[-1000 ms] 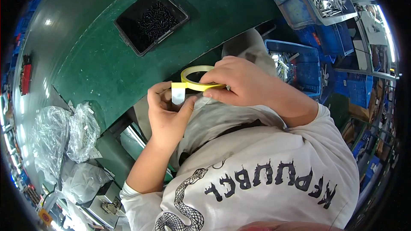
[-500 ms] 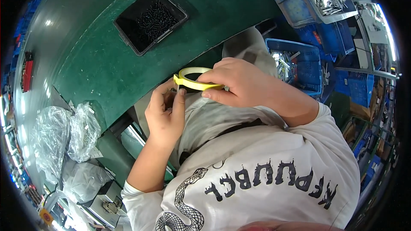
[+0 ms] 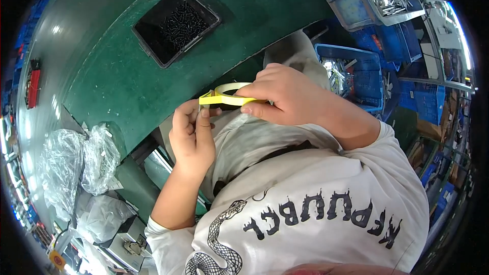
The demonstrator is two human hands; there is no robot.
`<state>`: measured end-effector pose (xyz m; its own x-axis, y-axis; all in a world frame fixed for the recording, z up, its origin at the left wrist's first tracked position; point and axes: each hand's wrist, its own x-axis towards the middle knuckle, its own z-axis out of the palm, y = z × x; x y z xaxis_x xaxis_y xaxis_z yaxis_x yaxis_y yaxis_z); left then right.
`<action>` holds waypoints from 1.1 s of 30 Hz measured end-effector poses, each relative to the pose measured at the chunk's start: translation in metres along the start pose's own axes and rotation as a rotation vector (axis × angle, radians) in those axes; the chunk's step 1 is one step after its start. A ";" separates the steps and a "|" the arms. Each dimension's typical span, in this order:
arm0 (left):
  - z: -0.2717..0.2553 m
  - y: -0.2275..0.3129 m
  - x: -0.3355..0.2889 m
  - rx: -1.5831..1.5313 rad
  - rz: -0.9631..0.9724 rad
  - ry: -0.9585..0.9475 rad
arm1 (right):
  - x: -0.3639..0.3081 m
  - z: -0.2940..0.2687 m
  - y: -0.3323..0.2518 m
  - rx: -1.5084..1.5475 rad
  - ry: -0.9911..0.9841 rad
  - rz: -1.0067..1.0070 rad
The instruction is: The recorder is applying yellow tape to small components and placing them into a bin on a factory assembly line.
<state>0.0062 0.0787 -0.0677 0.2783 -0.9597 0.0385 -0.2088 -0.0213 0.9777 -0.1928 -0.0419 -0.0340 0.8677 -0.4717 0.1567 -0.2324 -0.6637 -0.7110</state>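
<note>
My right hand (image 3: 285, 94) grips a roll of yellow tape (image 3: 234, 101) between thumb and fingers, above my lap. A short strip of tape (image 3: 209, 100) runs from the roll toward the left. At that strip's end my left hand (image 3: 191, 131) pinches a small thin piece, pale or metallic, between thumb and forefinger. The tape lies against its upper part, and the fingers hide most of it, so its kind cannot be made out.
On the green table (image 3: 117, 71) ahead stands a black bin (image 3: 147, 46) of small black parts. Clear plastic bags (image 3: 63, 168) lie at the left, near a red object (image 3: 33, 87). Blue crates (image 3: 368, 79) with metal parts stand at the right.
My left hand has moved a little left and down, away from the roll. The strip between roll and piece now looks longer and straighter. My right hand has barely moved.
</note>
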 end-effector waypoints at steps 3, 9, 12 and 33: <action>-0.001 -0.002 -0.003 -0.045 -0.002 -0.002 | 0.000 0.001 0.001 -0.023 0.018 -0.035; 0.002 0.004 -0.005 -0.165 -0.059 0.033 | 0.000 0.003 0.003 -0.015 0.019 -0.035; 0.001 0.006 -0.004 -0.185 -0.065 0.018 | 0.000 0.003 0.004 -0.020 0.007 -0.026; 0.002 0.011 0.003 -0.417 -0.277 -0.042 | 0.000 0.003 0.012 -0.021 -0.086 0.063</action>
<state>0.0028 0.0748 -0.0568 0.2307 -0.9444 -0.2343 0.2628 -0.1714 0.9495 -0.1948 -0.0481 -0.0447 0.8855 -0.4616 0.0523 -0.2958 -0.6471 -0.7027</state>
